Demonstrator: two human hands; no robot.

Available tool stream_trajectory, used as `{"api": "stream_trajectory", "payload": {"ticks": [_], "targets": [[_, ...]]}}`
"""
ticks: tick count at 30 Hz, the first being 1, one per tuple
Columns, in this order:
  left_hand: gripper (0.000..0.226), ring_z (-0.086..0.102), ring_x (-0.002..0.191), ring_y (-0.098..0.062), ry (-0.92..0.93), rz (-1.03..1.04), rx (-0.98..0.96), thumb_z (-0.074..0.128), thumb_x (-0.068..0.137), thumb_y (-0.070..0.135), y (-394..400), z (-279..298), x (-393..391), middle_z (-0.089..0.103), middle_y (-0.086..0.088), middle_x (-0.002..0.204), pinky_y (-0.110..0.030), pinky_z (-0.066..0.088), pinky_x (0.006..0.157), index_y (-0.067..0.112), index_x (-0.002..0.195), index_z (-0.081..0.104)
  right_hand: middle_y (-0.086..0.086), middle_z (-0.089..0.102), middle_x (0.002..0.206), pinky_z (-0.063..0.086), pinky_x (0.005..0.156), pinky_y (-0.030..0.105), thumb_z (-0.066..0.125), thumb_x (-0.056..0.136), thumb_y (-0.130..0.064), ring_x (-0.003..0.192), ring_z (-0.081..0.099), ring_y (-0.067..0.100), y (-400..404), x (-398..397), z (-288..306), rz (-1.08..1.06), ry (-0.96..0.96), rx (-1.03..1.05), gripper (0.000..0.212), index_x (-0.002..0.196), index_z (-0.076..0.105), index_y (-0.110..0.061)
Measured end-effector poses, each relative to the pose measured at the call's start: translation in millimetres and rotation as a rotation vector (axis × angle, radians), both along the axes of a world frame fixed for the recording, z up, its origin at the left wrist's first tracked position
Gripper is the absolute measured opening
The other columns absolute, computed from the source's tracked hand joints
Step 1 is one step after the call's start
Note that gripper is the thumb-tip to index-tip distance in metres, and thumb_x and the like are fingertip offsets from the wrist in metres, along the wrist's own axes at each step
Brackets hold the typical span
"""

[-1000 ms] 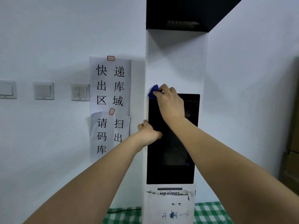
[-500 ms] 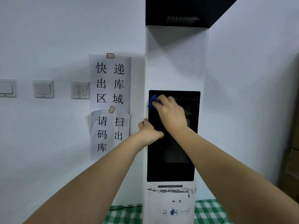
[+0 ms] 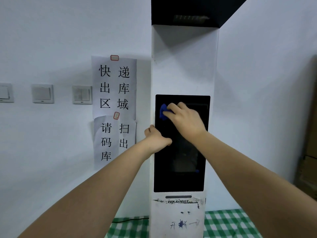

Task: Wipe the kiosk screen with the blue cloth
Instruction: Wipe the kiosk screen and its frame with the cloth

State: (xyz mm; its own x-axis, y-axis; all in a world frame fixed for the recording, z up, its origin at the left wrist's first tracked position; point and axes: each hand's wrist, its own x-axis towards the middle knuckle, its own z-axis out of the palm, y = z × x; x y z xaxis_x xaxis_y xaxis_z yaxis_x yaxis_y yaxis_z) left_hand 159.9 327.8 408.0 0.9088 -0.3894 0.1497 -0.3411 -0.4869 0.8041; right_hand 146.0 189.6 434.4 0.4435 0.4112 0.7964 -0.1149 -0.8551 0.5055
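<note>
A tall white kiosk (image 3: 183, 66) stands against the wall with a black screen (image 3: 178, 176) set in its front. My right hand (image 3: 187, 120) presses a small blue cloth (image 3: 163, 111) flat against the screen's upper left part; most of the cloth is hidden under my fingers. My left hand (image 3: 157, 139) grips the kiosk's left edge at about mid-screen height, thumb on the glass.
Two paper signs (image 3: 114, 86) with Chinese characters hang on the wall left of the kiosk, beside three light switches (image 3: 42, 93). A green checked cloth (image 3: 228, 224) covers the surface below. Brown cardboard boxes (image 3: 310, 134) stand at the far right.
My right hand has slid the blue cloth down from the screen's top left corner onto the upper glass. My left hand stays on the kiosk's edge.
</note>
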Motion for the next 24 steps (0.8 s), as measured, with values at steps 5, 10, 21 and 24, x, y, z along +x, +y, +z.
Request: {"api": "stream_trajectory", "payload": {"ticks": [5, 10, 21, 24], "targets": [[0.083, 0.033, 0.136, -0.029, -0.015, 0.002, -0.025, 0.06, 0.087, 0.022, -1.2, 4.0, -0.5, 0.013, -0.011, 0.154, -0.033, 0.036, 0.103, 0.009, 0.151, 0.007, 0.006, 0.061, 0.098, 0.03, 0.044, 0.024, 0.071, 0.072, -0.001, 0.078, 0.055, 0.03, -16.2, -0.9, 24.0, -0.058, -0.214, 0.429, 0.029, 0.097, 0.07, -0.014], [0.088, 0.032, 0.137, -0.028, -0.077, 0.061, -0.057, 0.062, 0.084, 0.025, -10.2, 8.3, 0.3, 0.005, -0.006, 0.156, -0.036, 0.035, 0.11, 0.009, 0.151, 0.007, 0.006, 0.061, 0.091, 0.025, 0.039, 0.021, 0.078, 0.059, 0.0, 0.07, 0.055, 0.028, -11.4, 1.3, -2.5, 0.001, -0.118, 0.227, 0.036, 0.093, 0.07, -0.012], [0.088, 0.033, 0.137, -0.027, -0.105, 0.058, -0.03, 0.063, 0.084, 0.028, -15.9, 10.0, 3.7, 0.003, -0.002, 0.157, -0.037, 0.035, 0.111, 0.005, 0.15, 0.01, 0.007, 0.061, 0.092, 0.029, 0.041, 0.022, 0.074, 0.068, 0.001, 0.072, 0.054, 0.028, -18.6, -0.4, -1.0, -0.001, -0.203, 0.453, 0.032, 0.096, 0.07, -0.013], [0.088, 0.032, 0.138, -0.025, -0.104, 0.056, -0.025, 0.062, 0.084, 0.027, -17.0, 8.7, 3.7, -0.001, 0.001, 0.158, -0.036, 0.034, 0.111, 0.005, 0.15, 0.009, 0.007, 0.062, 0.091, 0.032, 0.036, 0.023, 0.071, 0.063, 0.0, 0.07, 0.054, 0.028, -23.5, -8.3, -14.8, 0.008, -0.09, 0.18, 0.034, 0.095, 0.07, -0.011]]}}
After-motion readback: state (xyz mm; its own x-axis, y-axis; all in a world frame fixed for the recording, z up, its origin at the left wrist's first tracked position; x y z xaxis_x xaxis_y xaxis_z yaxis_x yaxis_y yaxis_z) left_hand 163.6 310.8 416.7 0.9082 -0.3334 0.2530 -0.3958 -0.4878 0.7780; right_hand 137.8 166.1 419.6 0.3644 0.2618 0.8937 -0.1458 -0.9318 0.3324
